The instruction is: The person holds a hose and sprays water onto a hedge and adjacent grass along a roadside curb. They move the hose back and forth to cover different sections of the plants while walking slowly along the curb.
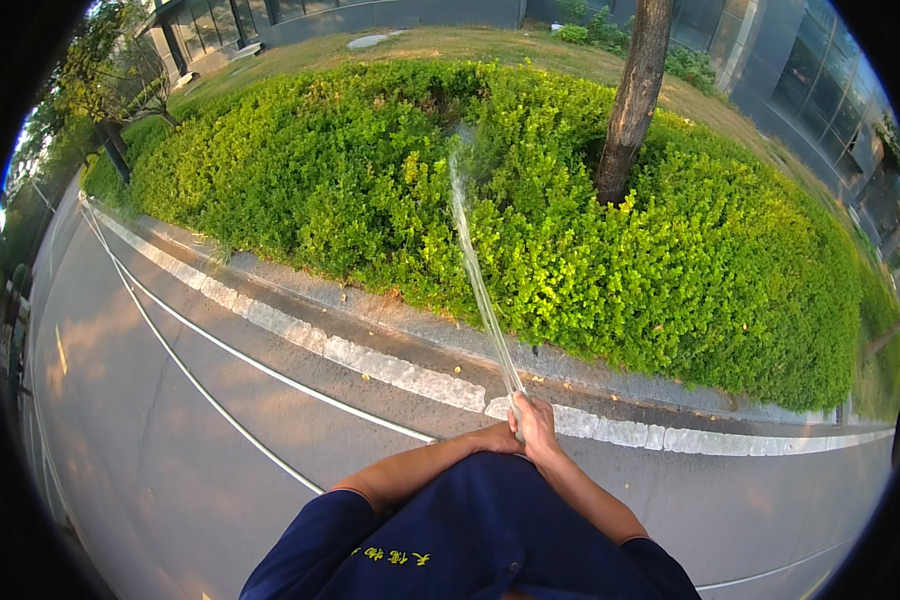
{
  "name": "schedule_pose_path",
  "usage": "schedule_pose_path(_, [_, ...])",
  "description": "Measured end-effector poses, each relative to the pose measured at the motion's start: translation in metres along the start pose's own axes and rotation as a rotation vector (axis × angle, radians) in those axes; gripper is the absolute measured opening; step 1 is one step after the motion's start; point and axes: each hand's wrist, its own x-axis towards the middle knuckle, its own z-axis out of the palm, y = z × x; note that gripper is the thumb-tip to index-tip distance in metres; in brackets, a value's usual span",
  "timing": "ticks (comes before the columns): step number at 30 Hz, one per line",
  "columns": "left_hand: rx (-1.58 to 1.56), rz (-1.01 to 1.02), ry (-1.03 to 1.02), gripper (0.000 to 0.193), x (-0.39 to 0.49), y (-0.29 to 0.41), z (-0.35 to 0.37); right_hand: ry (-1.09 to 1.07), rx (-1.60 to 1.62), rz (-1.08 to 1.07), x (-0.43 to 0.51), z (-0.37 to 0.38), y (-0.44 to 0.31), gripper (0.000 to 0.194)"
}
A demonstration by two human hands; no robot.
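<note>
Both hands meet in front of my waist at the end of a pale hose [520, 433]. My right hand [537, 424] is closed around the hose end, its thumb close to the mouth. Just below and to the left, my left hand [504, 437] wraps the same hose, with its fingers partly hidden by the right hand and the shirt. A jet of water [474, 270] leaves the hose, rises away from me and breaks into spray over the green hedge [330, 180].
A tree trunk [634, 105] stands in the hedge. A stone kerb [420, 311] and a worn white line [397, 375] run along its near side. Two lengths of pale hose [262, 367] lie on the asphalt road [157, 450] at left. Glass-fronted buildings [817, 82] rise beyond.
</note>
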Motion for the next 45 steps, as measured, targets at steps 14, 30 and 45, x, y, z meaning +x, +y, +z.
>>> schedule_pose_path(14, [-0.027,0.034,0.137,0.043,-0.004,-0.016,-0.005,-0.226,-0.255,-0.017,0.010,0.014,0.003,0.034])
schedule_pose_path(30, [0.066,-0.005,0.008,0.033,-0.007,-0.011,-0.009,-0.250,-0.316,0.056,0.018,0.025,0.004,0.032])
schedule_pose_path(45, [-0.174,0.016,-0.019,0.035,-0.009,-0.013,-0.006,-0.256,-0.336,0.082,0.024,0.028,0.011,0.032])
